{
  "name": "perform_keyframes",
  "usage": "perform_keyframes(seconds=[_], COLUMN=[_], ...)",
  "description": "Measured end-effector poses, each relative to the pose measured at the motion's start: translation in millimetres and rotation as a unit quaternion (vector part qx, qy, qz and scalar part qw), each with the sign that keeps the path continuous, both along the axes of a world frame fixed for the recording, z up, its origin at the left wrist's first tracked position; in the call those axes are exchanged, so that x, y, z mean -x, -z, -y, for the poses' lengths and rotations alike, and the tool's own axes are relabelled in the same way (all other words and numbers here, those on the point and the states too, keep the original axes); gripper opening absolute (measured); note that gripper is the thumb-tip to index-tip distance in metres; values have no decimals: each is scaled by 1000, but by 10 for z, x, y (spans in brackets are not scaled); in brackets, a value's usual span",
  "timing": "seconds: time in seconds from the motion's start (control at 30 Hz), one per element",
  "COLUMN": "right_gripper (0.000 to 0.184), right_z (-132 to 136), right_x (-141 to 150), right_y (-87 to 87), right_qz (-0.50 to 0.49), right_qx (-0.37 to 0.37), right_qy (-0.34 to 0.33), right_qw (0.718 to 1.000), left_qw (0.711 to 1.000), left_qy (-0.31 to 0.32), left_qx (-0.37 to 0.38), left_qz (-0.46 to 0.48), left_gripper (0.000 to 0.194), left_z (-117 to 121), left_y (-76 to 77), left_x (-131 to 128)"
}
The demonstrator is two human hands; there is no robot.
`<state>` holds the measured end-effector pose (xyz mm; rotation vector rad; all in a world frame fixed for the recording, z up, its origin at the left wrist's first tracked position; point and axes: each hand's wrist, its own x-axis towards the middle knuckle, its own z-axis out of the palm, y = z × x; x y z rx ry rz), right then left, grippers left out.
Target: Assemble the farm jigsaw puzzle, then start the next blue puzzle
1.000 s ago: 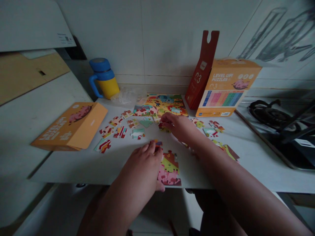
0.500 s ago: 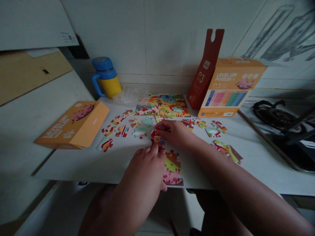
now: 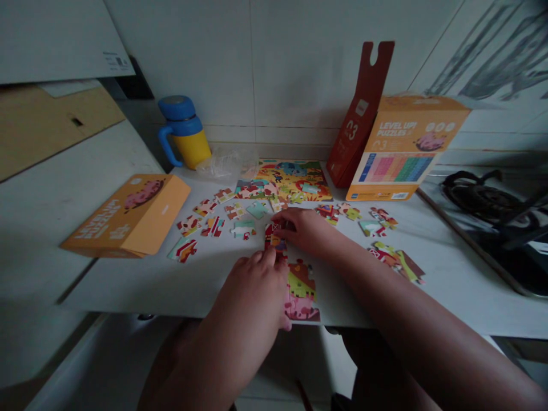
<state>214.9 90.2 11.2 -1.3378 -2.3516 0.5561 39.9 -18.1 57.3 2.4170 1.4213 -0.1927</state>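
Observation:
My right hand [image 3: 305, 227] pinches a red puzzle piece [image 3: 274, 229] with a barn pattern at the top of a short column of pieces. Its fingertips partly cover the piece. Just nearer to me, my left hand [image 3: 260, 277] is closed over the left side of the joined puzzle pieces [image 3: 302, 290], fingers pressed on the red part and thumb at the table's front edge. The joined part shows a brown and green hill above pink pigs. Much of the left side lies hidden under my left hand, so I cannot tell whether the red piece is seated.
Loose puzzle pieces [image 3: 213, 226] lie to the left, and more pieces [image 3: 387, 255] to the right. Behind are a picture sheet [image 3: 295, 177], a blue and yellow mug [image 3: 188, 137], clear plastic wrap [image 3: 225, 165] and an orange box [image 3: 402, 148]. Another box part [image 3: 141, 220] lies left; a stove [image 3: 483, 217] stands right.
Both hands stay almost in place. The right fingers have shifted very slightly on the red piece, and more of its barn pattern shows. The whole view has tilted a little.

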Motion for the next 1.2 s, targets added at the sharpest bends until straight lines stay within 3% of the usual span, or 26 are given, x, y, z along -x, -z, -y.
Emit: perform_keyframes(seconds=[0.23,0.47,0.67,0.83,1.03,1.2], right_gripper=[25,25,29,19,19,22], right_z=[-3,5,-14,-59,-70,-100], right_x=[-3,-6,-61,-150,-213,-246], right_y=[9,17,57,25,-34,-20], right_qz=[41,55,-4,-47,-47,-47], right_qx=[-19,-31,-48,-82,-94,-94], right_qy=[-23,-31,-12,23,69,104], right_qw=[999,998,999,995,992,989], left_qw=[1000,1000,999,987,973,941], left_qy=[0,9,10,22,-111,-291], left_qx=[4,7,-18,-86,-187,-173], left_qz=[24,7,51,132,83,-20], left_gripper=[81,80,81,48,31,38], left_z=[-16,-7,2,-107,-413,-420], left_y=[-17,12,82,122,60,25], left_x=[24,35,139,380,1026,1686])
